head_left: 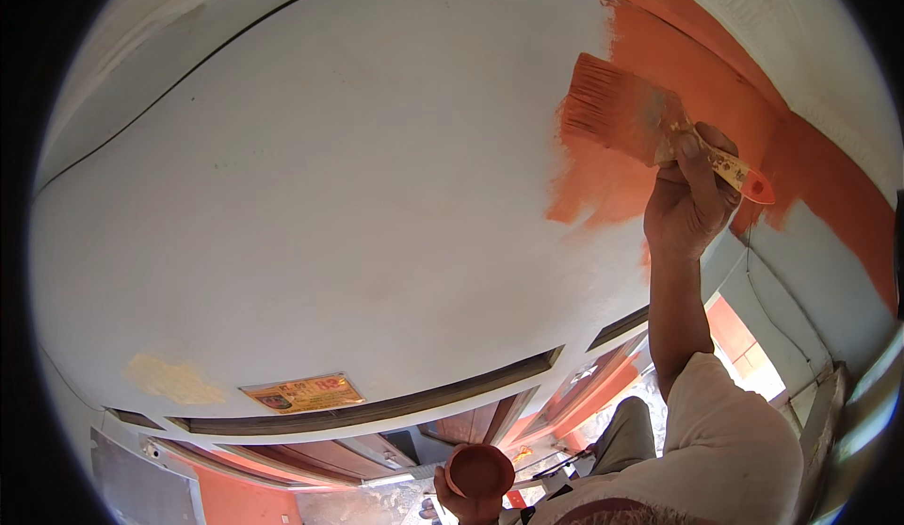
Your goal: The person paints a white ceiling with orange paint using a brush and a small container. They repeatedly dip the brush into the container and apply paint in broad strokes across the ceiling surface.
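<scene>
A wide paintbrush (617, 106) is gripped by its pale, paint-spotted handle in my raised right hand (692, 200), fingers and thumb closed round it. Its bristles, coated in orange paint, point left at the edge of a freshly orange patch (603, 186) on the pale grey wall (358, 167). Whether the tips touch the wall is hard to tell. Low in the view, my left hand (454, 501) is wrapped round a small round container of orange-brown paint (480, 473); most of that hand is hidden.
A black cable (240, 35) runs along the wall's upper edge. Below, a yellow-orange sign (301, 393) hangs above a long dark window opening (377, 407). A cream moulding (800, 45) borders the orange band at upper right. Far beneath lies the floor (363, 506).
</scene>
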Tool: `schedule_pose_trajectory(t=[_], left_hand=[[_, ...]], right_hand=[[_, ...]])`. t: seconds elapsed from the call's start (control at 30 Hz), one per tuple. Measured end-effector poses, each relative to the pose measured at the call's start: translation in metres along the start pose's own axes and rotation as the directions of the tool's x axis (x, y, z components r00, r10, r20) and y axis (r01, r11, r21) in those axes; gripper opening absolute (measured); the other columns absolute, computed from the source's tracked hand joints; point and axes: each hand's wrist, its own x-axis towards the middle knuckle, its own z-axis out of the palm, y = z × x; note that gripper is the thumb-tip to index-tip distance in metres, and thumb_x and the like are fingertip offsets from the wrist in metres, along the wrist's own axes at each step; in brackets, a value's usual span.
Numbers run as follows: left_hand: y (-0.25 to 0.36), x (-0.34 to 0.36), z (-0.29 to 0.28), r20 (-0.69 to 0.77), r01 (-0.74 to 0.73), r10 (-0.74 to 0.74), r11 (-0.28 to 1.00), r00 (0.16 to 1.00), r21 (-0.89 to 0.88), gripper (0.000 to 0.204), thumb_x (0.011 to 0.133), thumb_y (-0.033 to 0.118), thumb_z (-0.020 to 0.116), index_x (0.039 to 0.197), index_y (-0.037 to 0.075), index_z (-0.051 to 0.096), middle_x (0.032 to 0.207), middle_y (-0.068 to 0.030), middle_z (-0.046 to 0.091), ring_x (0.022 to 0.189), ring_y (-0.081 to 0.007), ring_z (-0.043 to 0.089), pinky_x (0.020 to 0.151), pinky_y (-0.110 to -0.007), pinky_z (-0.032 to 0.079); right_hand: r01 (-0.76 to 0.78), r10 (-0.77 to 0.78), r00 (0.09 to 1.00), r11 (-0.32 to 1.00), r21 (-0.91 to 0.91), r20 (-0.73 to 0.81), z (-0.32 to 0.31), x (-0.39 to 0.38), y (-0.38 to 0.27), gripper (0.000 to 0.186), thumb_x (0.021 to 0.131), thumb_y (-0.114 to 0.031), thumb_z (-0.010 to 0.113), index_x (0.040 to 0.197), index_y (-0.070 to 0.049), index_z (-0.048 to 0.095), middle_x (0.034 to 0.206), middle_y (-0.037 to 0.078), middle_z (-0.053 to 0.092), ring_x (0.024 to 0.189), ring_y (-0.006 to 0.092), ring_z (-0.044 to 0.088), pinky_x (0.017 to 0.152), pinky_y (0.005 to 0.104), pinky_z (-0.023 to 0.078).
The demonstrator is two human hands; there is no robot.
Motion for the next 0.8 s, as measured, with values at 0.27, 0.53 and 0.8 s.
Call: schedule_pose_trajectory(t=[0.27,0.53,0.8], left_hand=[[0.014,0.017,0.011,0.281,0.225,-0.235,0.972,0.93,0.068,0.067,0.096,0.066,0.06,0.137,0.013,0.062,0.134,-0.0163,0.067,0.121,-0.0394,0.067,0.093,-0.06,0.061],[0.006,0.028,0.025,0.382,0.255,-0.261,0.965,0.886,0.068,0.068,0.097,0.066,0.06,0.14,0.013,0.059,0.137,-0.0159,0.065,0.122,-0.0391,0.066,0.094,-0.06,0.06],[0.003,0.029,0.03,0.417,0.249,-0.251,0.967,0.874,0.061,0.07,0.097,0.066,0.059,0.143,0.013,0.056,0.14,-0.0156,0.063,0.124,-0.0388,0.065,0.096,-0.06,0.06]], right_hand=[[0.021,-0.018,0.998,0.999,-0.047,0.054,-0.021,0.011,-0.003,0.023,0.095,0.005,0.071,0.117,0.001,0.072,0.108,0.01,0.075,0.101,0.0188,0.073,0.093,0.0364,0.06],[0.11,-0.128,0.983,0.984,0.14,0.13,0.055,0.036,0.013,0.026,0.093,0.007,0.07,0.118,0.003,0.071,0.108,0.013,0.075,0.102,0.0198,0.073,0.094,0.0364,0.062],[0.204,-0.242,0.944,0.962,0.178,0.226,0.128,0.057,0.049,0.019,0.1,0.002,0.066,0.118,0.008,0.068,0.109,0.016,0.074,0.097,0.0195,0.075,0.087,0.0339,0.064]])
